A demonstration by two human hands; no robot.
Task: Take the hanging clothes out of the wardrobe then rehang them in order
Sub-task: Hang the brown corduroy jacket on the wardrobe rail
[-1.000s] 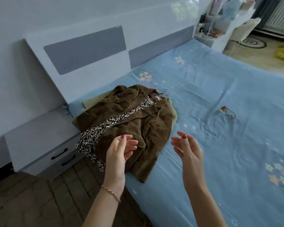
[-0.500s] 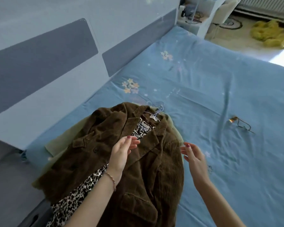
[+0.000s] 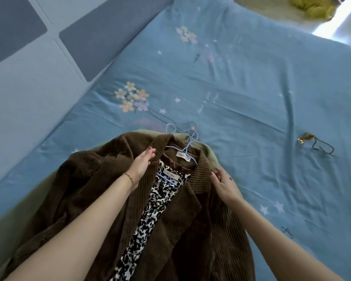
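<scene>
On the blue bedsheet (image 3: pixel 241 88) lay the pile: one brown corduroy jacket (image 3: pixel 85 189) over one leopard-print garment (image 3: pixel 150 211) and one green piece (image 3: pixel 210 154), with three blue hanger hooks (image 3: pixel 190 134) tangled close. Her left hand (image 3: pixel 141 165) pinched the collar; her right hand (image 3: pixel 224 184) rested flat on the lapel, fingers straight. Lifting one hanger could snag another.
</scene>
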